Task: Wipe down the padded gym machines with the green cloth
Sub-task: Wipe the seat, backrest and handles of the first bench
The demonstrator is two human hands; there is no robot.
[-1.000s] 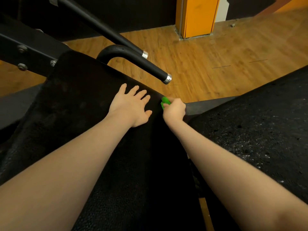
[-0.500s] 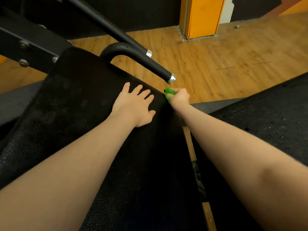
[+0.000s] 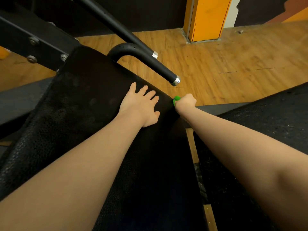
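Left hand [image 3: 141,107]: laid flat on the black pad, palm down, fingers straight and fanned apart, thumb out toward the right; holds nothing.
Right hand [image 3: 185,102]: curled into a fist at the far right edge of the pad, knuckles up, bunched round the cloth; fingertips hidden under the hand.
Green cloth [image 3: 175,99]: only a small bright green tuft visible, poking out on the left side of the right fist, touching the corner edge of the pad; rest hidden inside the fist.
Hands relative: near each other, not touching; a strip of pad between left thumb and right wrist.
Forearms: both bare, reaching in from the bottom of view, left across the pad, right over the gap beside it.
Black pad [image 3: 86,104]: long, textured, dark, sloping up and away to the left; faint round smudges on its surface above the left hand.
Curved handle [image 3: 146,59]: black tube bending out from behind the pad's top edge, ending in a silver cap just beyond the right fist, apart from it.
Straight bar [image 3: 115,25]: black, running diagonally above the handle, also silver-tipped.
Frame [image 3: 33,45]: black steel, upper left, with bolts.
Second pad [image 3: 266,130]: black, speckled, on the right, under the right forearm.
Floor [image 3: 233,64]: wood planks.
Orange column [image 3: 206,17]: upright at the top, standing on the floor.
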